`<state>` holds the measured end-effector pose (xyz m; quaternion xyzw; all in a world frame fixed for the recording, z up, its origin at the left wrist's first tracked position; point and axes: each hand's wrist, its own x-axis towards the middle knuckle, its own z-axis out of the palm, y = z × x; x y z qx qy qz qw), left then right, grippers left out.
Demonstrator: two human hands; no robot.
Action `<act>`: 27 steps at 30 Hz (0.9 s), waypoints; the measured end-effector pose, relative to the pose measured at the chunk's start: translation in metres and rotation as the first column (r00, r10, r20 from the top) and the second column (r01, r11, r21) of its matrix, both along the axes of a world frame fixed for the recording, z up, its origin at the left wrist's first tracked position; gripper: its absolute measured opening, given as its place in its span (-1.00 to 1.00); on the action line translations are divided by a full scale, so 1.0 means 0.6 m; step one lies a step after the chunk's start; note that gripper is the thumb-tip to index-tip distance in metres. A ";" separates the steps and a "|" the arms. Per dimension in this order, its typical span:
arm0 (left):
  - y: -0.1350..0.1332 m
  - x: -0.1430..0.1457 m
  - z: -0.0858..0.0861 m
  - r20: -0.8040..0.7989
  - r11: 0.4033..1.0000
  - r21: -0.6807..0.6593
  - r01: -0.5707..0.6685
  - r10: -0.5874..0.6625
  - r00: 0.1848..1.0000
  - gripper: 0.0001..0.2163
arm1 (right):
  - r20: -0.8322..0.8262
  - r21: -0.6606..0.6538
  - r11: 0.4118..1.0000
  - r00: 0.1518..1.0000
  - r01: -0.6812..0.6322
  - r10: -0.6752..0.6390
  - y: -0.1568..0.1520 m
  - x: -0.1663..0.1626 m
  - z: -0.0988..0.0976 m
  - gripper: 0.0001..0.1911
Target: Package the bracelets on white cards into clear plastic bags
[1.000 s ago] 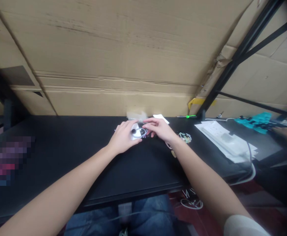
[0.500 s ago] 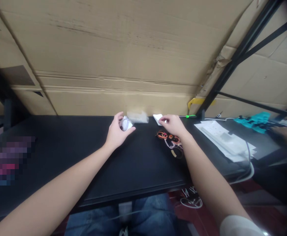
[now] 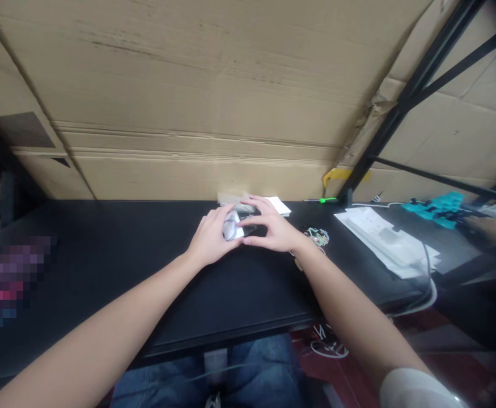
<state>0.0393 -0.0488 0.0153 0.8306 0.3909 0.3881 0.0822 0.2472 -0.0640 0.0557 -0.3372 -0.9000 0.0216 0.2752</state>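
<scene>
My left hand [image 3: 209, 239] curls around a small round item [image 3: 230, 228], white with a pale purple ring; its exact kind is unclear. From the other side my right hand [image 3: 273, 229] meets it, fingers bent and a fingertip pressed on the item. Both thumb tips come close together below it. Between the hands shows a dark, shiny patch, perhaps clear film. Behind the fingers lies clear plastic packaging [image 3: 227, 198], partly hidden. A stack of white cards [image 3: 280, 206] sits just beyond my right hand. Coiled bands [image 3: 318, 235] lie beside my right wrist, partly covered.
The black table [image 3: 124, 243] ends at a cardboard wall [image 3: 205, 175]. White papers [image 3: 379, 238] and a cable lie on the right. Past the black metal frame [image 3: 384, 136] are a teal object [image 3: 437, 207] and another person's hand [image 3: 492, 226].
My right hand has moved left from the white cards to the round item. My left hand has shifted slightly right and nearer with the item in it.
</scene>
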 end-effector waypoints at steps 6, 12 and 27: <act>0.000 0.000 -0.001 -0.036 0.998 0.024 0.055 -0.054 0.998 -0.31 | 0.063 -0.002 0.999 0.997 -0.054 0.054 0.005 -0.011 -0.006 -0.51; 0.012 -0.018 0.012 -0.011 0.994 0.056 -0.089 0.090 0.996 -0.27 | -0.114 -0.096 0.974 0.970 0.204 -0.214 0.017 0.078 0.015 -0.75; 0.015 -0.017 0.001 -0.143 0.999 -0.024 0.031 -0.034 0.989 -0.31 | 0.146 -0.492 0.800 0.939 0.342 -0.312 0.055 0.139 -0.017 -0.88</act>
